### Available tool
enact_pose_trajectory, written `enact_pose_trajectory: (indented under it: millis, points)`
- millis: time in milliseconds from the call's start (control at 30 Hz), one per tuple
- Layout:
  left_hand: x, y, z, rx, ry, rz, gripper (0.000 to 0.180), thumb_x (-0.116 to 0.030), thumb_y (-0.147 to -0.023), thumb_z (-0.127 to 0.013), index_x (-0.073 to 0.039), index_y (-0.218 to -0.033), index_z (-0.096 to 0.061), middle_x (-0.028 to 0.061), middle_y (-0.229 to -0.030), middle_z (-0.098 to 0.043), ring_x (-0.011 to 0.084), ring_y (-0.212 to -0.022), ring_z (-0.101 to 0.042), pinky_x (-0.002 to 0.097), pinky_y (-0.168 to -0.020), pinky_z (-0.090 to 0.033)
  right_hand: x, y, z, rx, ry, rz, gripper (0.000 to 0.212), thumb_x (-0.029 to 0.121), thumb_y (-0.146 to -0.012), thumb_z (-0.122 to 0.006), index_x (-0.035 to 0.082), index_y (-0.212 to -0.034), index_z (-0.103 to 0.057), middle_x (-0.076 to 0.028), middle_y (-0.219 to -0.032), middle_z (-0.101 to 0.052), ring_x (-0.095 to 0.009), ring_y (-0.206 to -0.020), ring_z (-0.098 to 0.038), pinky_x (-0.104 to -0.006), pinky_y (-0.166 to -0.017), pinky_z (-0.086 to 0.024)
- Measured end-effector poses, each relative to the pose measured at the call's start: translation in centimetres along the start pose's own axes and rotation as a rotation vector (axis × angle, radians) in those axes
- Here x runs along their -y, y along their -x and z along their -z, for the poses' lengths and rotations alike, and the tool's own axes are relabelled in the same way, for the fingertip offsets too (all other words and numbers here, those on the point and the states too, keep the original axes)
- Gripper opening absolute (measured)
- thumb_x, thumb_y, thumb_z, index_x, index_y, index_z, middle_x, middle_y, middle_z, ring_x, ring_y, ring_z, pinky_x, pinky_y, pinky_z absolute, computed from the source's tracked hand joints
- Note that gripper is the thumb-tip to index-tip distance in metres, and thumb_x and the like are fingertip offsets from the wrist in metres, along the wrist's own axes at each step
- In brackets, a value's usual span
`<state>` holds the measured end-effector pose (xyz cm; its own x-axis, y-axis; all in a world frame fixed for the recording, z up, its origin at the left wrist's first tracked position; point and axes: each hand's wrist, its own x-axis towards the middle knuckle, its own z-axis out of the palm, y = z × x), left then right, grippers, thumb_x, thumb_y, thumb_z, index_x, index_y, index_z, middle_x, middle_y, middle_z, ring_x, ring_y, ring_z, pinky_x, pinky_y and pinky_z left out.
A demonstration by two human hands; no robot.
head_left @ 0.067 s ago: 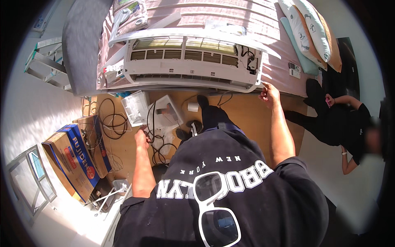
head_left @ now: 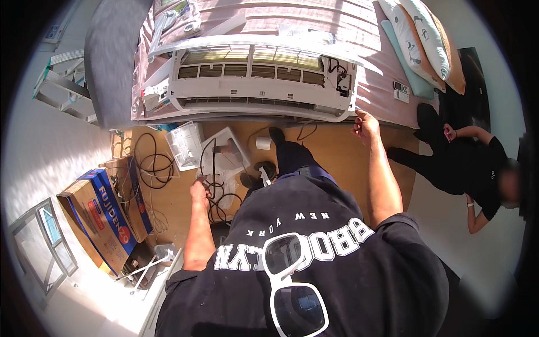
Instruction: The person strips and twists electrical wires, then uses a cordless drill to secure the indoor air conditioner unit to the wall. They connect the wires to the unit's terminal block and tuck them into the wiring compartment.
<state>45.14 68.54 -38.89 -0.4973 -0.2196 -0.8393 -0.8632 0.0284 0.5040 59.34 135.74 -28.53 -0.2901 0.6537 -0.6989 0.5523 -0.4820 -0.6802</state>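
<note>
An indoor air conditioner unit [head_left: 261,91] lies at the near edge of a bed, its front panel [head_left: 241,42] raised and its filters and inner parts exposed. At the unit's near right corner, my right hand [head_left: 366,127] has its thumb and forefinger closed on the white frame's edge, the other fingers curled. My left hand [head_left: 200,190] hangs low over the floor beside a looped black cable [head_left: 215,185]. Its fingers look partly bent, but whether they touch the cable is unclear. Wires [head_left: 338,72] show at the unit's right end.
On the floor stand a white plastic cover [head_left: 184,145], a white tray [head_left: 234,147] and cardboard boxes [head_left: 101,216]. Remotes [head_left: 401,92] and pillows [head_left: 418,42] lie on the bed. At the right is another person [head_left: 471,163]; a stepladder [head_left: 66,87] stands left.
My left hand has shifted slightly right, toward the black cable. My right hand stays at the unit's corner; the whole view has moved a little.
</note>
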Motion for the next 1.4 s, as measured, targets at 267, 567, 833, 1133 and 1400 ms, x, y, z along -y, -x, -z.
enact_pose_trajectory:
  millis: [267,567,833,1133,1400]
  points:
    - [15.5,5.3,6.3,0.005,-0.949,-0.252,0.040,-0.036,-0.106,-0.058,0.002,-0.110,-0.072,0.0294,-0.105,-0.073,0.0459,-0.105,-0.071,0.0525,-0.092,-0.052,-1.1,1.9,-2.7,0.207,0.459,0.216,0.024,0.025,-0.099,-0.073,0.002,-0.105,-0.076,-0.001,-0.075,-0.060,-0.012,-0.057,-0.053,-0.0326,-0.050,-0.044]
    - [17.5,12.7,-0.3,-0.445,-0.436,-0.261,0.042,-0.041,-0.110,-0.055,-0.003,-0.112,-0.072,0.0136,-0.078,-0.069,0.0313,-0.079,-0.069,0.0443,-0.075,-0.052,-12.3,-5.7,-10.8,0.781,1.231,-0.114,0.033,0.028,-0.097,-0.066,0.010,-0.123,-0.073,-0.005,-0.082,-0.066,-0.018,-0.063,-0.063,-0.0372,-0.053,-0.055]
    - [23.5,22.2,-11.9,-0.108,-0.648,-0.159,0.034,-0.033,-0.106,-0.061,-0.004,-0.118,-0.075,0.0215,-0.108,-0.078,0.0424,-0.107,-0.073,0.0501,-0.093,-0.057,-16.1,-8.6,-18.8,0.890,1.420,-0.042,0.031,0.031,-0.101,-0.065,0.011,-0.124,-0.071,-0.005,-0.084,-0.065,-0.016,-0.061,-0.059,-0.0372,-0.052,-0.052]
    - [26.5,11.1,-5.3,-0.121,-0.809,-0.047,0.040,-0.048,-0.096,-0.074,-0.010,-0.108,-0.076,0.0170,-0.089,-0.076,0.0394,-0.097,-0.075,0.0540,-0.093,-0.055,-24.6,-2.0,-36.8,0.725,1.099,-0.156,0.033,0.035,-0.104,-0.066,0.011,-0.126,-0.068,-0.006,-0.084,-0.064,-0.016,-0.065,-0.059,-0.0380,-0.060,-0.054]
    - [27.7,1.2,3.4,0.059,-0.982,-0.055,0.027,-0.040,-0.094,-0.074,-0.014,-0.090,-0.078,0.0083,-0.080,-0.076,0.0288,-0.088,-0.072,0.0496,-0.091,-0.047,-45.4,-6.1,-59.0,0.724,1.639,0.747,0.073,0.036,-0.090,-0.077,0.011,-0.155,-0.053,-0.020,-0.126,-0.071,-0.040,-0.119,-0.071,-0.0532,-0.098,-0.059]
